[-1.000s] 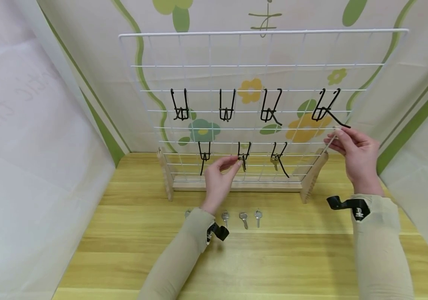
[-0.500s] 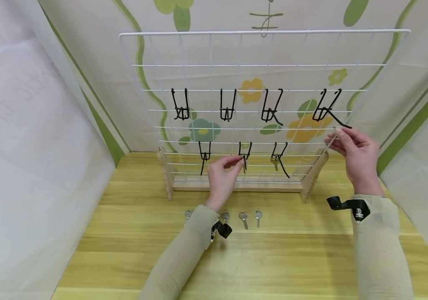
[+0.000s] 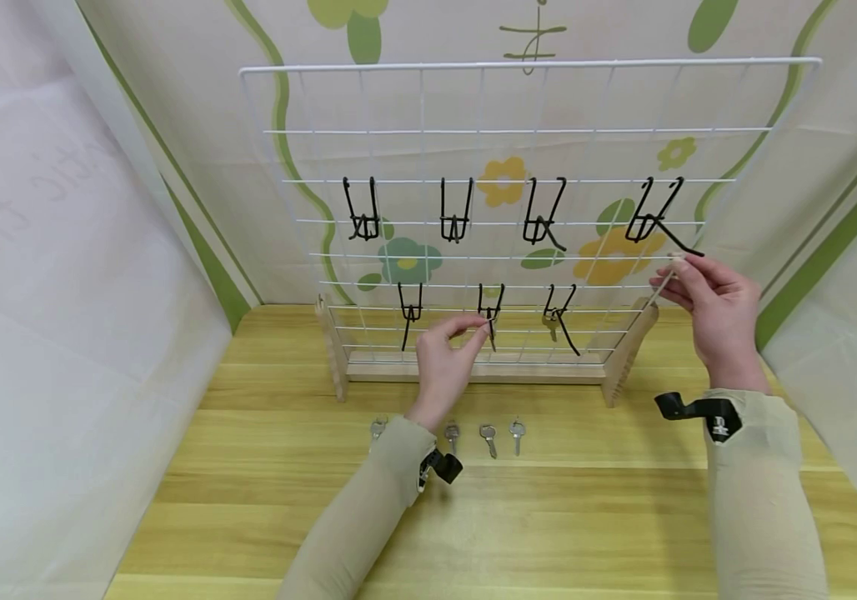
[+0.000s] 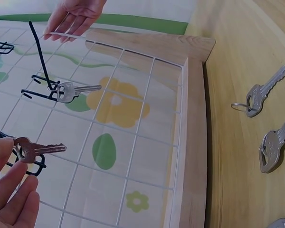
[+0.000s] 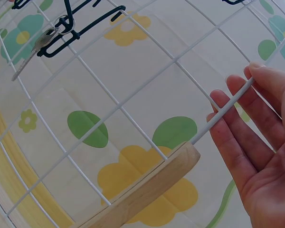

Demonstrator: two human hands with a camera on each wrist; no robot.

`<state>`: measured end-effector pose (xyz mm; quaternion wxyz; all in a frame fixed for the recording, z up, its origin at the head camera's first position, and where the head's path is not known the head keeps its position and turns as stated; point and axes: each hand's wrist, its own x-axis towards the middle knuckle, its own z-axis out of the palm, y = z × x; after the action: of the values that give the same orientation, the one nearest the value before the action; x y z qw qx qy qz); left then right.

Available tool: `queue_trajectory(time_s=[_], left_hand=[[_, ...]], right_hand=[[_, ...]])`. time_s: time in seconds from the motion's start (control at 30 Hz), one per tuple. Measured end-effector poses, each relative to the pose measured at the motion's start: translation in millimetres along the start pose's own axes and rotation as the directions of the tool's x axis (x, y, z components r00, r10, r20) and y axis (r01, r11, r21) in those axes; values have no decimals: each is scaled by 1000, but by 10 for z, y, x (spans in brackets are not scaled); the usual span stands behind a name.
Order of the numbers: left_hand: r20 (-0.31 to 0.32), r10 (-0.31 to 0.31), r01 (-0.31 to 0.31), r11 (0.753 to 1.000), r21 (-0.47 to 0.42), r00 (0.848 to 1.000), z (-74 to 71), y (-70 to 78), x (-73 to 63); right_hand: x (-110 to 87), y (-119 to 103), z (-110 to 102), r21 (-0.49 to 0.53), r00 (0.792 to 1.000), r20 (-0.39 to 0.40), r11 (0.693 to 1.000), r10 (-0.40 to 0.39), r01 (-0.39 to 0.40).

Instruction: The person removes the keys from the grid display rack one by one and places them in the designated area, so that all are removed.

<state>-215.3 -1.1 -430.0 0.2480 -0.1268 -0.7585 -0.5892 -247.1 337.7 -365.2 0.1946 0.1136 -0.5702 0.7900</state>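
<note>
My left hand is at the middle hook of the lower row. Its thumb and index finger pinch a silver key by its ring end, right at the hook, with the toothed blade pointing away from the fingers. My right hand holds the right edge wire of the white grid rack between thumb and fingers. From the lower right hook hangs another key by its small ring.
Several keys lie in a row on the wooden table in front of the rack. More black hooks line the upper row. Wooden feet support the rack, and a patterned cloth stands behind it.
My left hand has shifted slightly to the right along the hook with the key, its fingertips now a little lower. My right hand keeps its place on the rack's edge.
</note>
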Motion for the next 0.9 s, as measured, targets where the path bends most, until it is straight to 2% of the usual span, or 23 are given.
queue_trajectory(time_s=[0.2, 0.37, 0.67, 0.9], left_hand=[[14, -37, 37, 999, -18, 999, -24, -4, -50], [25, -25, 27, 998, -51, 999, -42, 10, -71], [58, -42, 47, 995, -88, 997, -97, 52, -123], [66, -23, 30, 993, -112, 998, -142, 103, -165]], right_hand=[[2, 2, -1, 11, 1000, 0, 1000, 11, -11], [-3, 2, -7, 8, 1000, -1, 1000, 20, -20], [-7, 9, -6, 7, 1000, -1, 1000, 14, -14], [-2, 3, 4, 25, 1000, -2, 1000, 12, -12]])
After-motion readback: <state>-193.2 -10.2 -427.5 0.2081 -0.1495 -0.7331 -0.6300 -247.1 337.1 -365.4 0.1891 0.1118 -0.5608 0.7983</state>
